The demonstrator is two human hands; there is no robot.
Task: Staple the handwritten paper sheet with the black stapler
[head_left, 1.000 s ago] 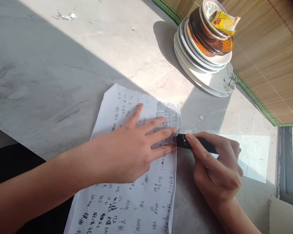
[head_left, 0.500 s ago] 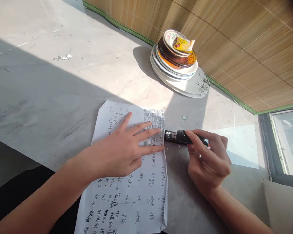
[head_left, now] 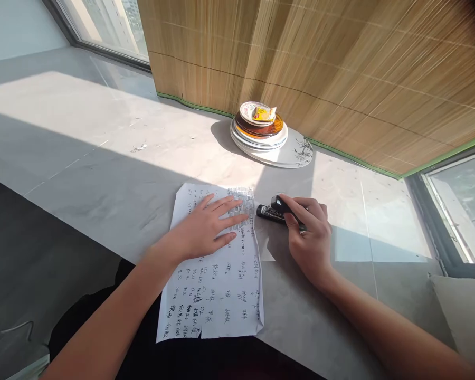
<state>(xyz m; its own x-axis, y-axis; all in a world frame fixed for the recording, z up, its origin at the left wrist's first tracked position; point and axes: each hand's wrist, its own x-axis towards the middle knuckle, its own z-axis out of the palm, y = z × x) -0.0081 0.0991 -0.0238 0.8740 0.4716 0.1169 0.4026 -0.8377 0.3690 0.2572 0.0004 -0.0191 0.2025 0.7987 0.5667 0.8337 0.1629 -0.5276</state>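
Note:
My left hand lies flat with fingers spread on a handwritten sheet of paper. Dense rows of short staple-like marks cover the sheet's far right corner, partly under my fingers. Just off the right edge of the paper, my right hand grips a black stapler between thumb and fingers. The stapler's front end points left toward the sheet, and its top arm stands raised from the base. Its rear part is hidden by my hand.
A stack of plates with a yellow wrapper on top stands near the bamboo blind. Small scraps lie on the marbled tabletop. A window is at the right, and a whitish padded object below it.
The view has pulled back and tilted up, showing more of the room. My right hand has lifted the stapler's top arm from its base. My left hand stays on the paper.

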